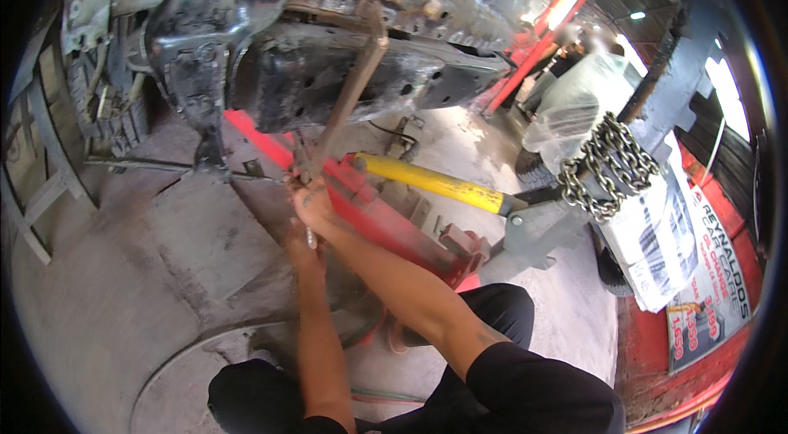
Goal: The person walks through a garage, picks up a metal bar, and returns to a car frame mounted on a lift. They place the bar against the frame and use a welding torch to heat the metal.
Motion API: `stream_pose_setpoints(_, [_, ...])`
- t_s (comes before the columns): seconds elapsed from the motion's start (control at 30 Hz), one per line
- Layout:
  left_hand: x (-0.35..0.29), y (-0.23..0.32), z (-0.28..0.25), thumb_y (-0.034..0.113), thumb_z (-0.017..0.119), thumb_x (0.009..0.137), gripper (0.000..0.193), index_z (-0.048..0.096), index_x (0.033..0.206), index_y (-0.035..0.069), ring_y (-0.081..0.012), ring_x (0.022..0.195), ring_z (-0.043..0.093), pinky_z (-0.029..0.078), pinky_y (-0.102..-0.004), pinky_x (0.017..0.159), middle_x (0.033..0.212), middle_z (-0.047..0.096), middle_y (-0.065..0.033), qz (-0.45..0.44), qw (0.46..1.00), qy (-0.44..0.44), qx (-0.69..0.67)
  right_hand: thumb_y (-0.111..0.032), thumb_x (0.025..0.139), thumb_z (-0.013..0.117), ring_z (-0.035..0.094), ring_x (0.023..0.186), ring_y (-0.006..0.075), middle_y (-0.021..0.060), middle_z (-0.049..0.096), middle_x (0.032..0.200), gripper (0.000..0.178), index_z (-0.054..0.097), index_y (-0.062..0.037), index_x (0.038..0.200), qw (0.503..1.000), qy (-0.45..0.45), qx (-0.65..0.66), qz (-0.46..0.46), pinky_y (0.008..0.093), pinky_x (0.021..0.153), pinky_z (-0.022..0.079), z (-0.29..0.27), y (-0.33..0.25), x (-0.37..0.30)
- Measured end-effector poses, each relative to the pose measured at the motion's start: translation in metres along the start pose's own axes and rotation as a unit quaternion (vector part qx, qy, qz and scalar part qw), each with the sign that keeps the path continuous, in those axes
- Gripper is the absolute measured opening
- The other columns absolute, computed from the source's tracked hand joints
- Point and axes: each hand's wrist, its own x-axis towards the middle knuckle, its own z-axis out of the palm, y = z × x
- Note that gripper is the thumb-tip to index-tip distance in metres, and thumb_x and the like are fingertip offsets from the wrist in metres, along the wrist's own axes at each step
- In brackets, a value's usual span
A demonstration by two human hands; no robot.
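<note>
A bent, rusty metal bar point(351, 93) slants down from the underside of a stripped vehicle frame point(312, 77). Its upper end lies against the frame. My right hand point(310, 203) is closed around the bar's lower end. Just below, my left hand point(300, 239) is blurred and its fingers look curled in. A short silvery piece point(311, 239) pokes out between the two hands; I cannot make out what it is. Right behind my hands runs a red steel beam point(361, 208), with a yellow cylinder point(431, 180) beyond it.
At right stands a grey post point(665, 65) wrapped in a heavy chain point(607, 167). A grey metal stand point(49, 180) is at far left. Behind are a red slanted post point(546, 28), a plastic-covered vehicle point(583, 102) and people. A flat panel point(209, 233) lies on the floor.
</note>
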Motion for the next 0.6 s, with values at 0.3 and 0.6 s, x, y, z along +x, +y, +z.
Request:
stream_pose_setpoints(0.3, [-0.004,0.025,0.022,0.038,0.040,0.106,0.038,0.059,0.105,0.004,-0.0205,0.066,0.058,0.046,-0.0354,0.056,0.085,0.061,-0.0071,-0.098,0.994,0.040,-0.036,-0.013,0.094,0.065,0.057,0.063,0.0129,0.0054,0.061,0.083,0.016,0.057,-0.0029,0.103,0.995,0.019,-0.010,-0.102,0.0289,0.056,0.047,-0.001,0.029,0.019])
stream_pose_setpoints(0.6, [-0.016,0.046,0.035,0.046,0.043,0.105,0.055,0.060,0.124,-0.003,-0.0165,0.091,0.060,0.046,-0.0314,0.081,0.104,0.064,-0.0076,0.048,0.996,0.026,0.077,-0.013,0.090,0.060,0.063,0.075,0.0266,0.0114,0.066,0.090,0.015,0.063,-0.0046,0.103,0.955,-0.006,-0.188,-0.227,0.0399,0.067,0.049,0.002,0.036,0.021])
